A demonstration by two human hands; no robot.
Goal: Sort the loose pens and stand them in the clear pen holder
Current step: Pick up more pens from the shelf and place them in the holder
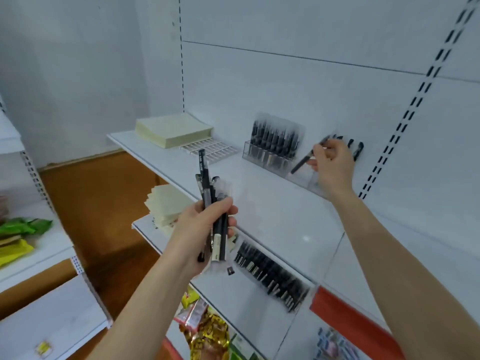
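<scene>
My left hand [200, 229] grips a bundle of several black pens [211, 203], held upright in front of the white shelf [259, 203]. My right hand [333, 165] is at the back of the shelf, holding a single black pen [302, 161] tilted down to the left. It hovers over the near-empty end of the clear pen holder [301, 175]. The holder's left compartments [272, 149] are packed with several upright black pens. A few more pen tops [354, 148] show behind my right hand, partly hidden by it.
A yellow paper pad [172, 131] and a white ribbed tray [210, 149] lie at the shelf's left end. The shelf below carries a row of black pens [272, 276] and yellow note pads [163, 203]. Snack packets [205, 328] sit lower down. A second rack [31, 242] stands left.
</scene>
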